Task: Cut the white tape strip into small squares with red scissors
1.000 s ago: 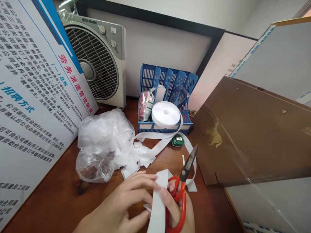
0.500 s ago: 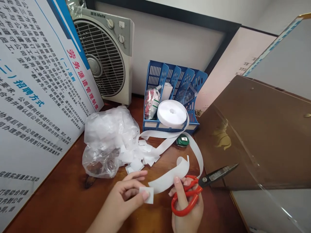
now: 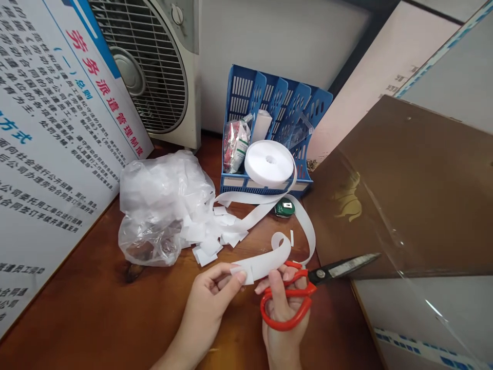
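Note:
My left hand [image 3: 213, 295] pinches a small square piece of white tape [image 3: 246, 276] between thumb and fingers, laid against the near end of a white tape strip [image 3: 265, 261]. The strip's far end curls upward. In my right hand [image 3: 287, 313] are scissors [image 3: 327, 275] with red handles, their dark blades closed and pointing right. The right fingertips are close by the strip; whether they touch it is unclear. A wide white tape roll [image 3: 269, 163] leans on the blue file rack, its loose tail looping over the table. Many cut squares [image 3: 208, 241] lie piled beyond my left hand.
A clear plastic bag [image 3: 162, 205] of white pieces sits at left. Behind stand a blue file rack [image 3: 319, 110] and a box fan [image 3: 192, 92]. A green tape measure [image 3: 284, 207] lies by the tape loop. A brown panel [image 3: 385, 205] rises at right, a printed board [image 3: 57, 154] at left.
My left hand has moved the square up against the strip's end. My right hand, still holding the scissors, has shifted slightly left and up. The camera view has tilted down.

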### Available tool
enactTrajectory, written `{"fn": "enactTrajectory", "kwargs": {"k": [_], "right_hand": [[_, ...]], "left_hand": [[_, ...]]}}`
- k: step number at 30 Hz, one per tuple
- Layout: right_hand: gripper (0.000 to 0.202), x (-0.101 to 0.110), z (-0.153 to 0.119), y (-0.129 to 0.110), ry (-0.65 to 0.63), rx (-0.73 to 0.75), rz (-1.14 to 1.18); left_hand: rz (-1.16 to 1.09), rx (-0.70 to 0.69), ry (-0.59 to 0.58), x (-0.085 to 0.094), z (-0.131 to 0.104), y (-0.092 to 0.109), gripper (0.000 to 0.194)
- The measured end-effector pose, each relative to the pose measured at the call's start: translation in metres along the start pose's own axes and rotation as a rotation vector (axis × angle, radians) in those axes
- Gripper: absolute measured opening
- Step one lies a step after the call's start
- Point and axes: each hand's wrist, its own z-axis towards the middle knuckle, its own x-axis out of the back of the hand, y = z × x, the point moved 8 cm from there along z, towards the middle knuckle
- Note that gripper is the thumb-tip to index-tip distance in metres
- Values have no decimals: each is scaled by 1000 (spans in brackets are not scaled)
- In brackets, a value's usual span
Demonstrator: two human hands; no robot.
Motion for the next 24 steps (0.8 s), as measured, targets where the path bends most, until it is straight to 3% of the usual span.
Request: {"fn": "enactTrajectory", "kwargs": {"k": [4,8,9,14,18,24], "right_hand": [[31,-7,-8,4,-89,-16,-105],[35,-5,-9,5,-73,-42,-133],[36,-5,-8,4,-72,-41,-132],[39,-7,-8,-1,-36,-32,-48],[34,-7,-7,1,-74,3,-14],[30,-11,-7,2,-278,130,-55]], "left_hand": [[-47,9,14,0,-2,2,24],[-158,47,20,1,-4,1,69],[-160,68,13,1,-4,0,71],[-183,147,0,0,-4,-8,41],[-265,193,13,-3,-8,-9,44],[-265,158,-3,-2,-7,3,45]]}}
